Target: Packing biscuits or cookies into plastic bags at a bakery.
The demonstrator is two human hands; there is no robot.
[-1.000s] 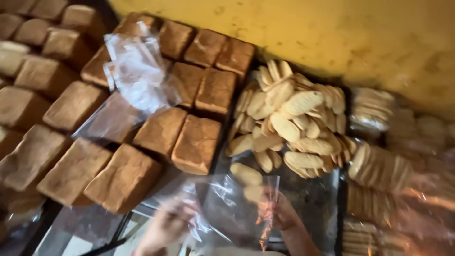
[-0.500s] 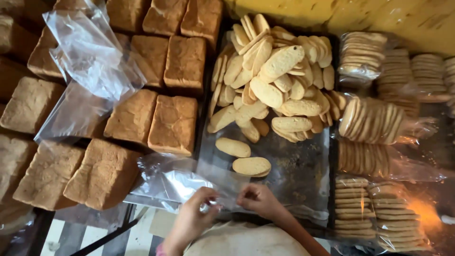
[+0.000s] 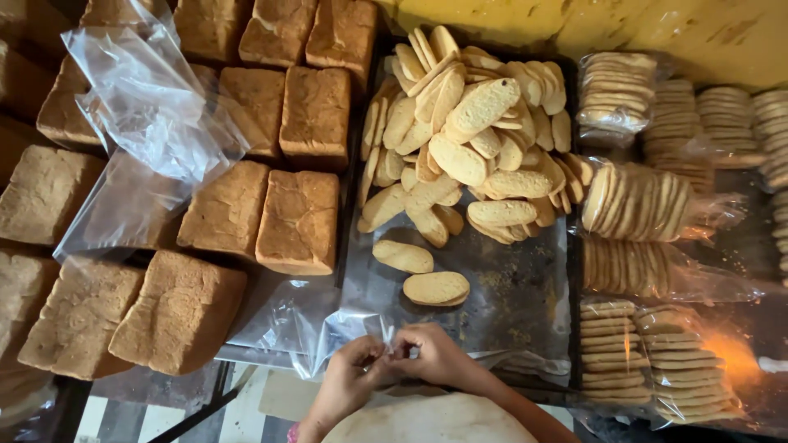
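Both hands, left hand (image 3: 349, 379) and right hand (image 3: 435, 354), pinch the clear plastic bag (image 3: 361, 324) at its mouth between their grips, apparently opening it; next, spreading it calls for the oval biscuits (image 3: 460, 156) just beyond.

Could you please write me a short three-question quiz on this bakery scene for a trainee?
1. True or false: the oval biscuits lie piled on a dark metal tray.
2. What do the left hand and the right hand pinch between them? A) a square loaf B) a clear plastic bag C) a knife
3. On which side of the tray do the square loaves sit?

Key:
1. True.
2. B: both hands grip the clear plastic bag at the tray's near edge.
3. On its left; bagged stacks of round biscuits lie on its right.
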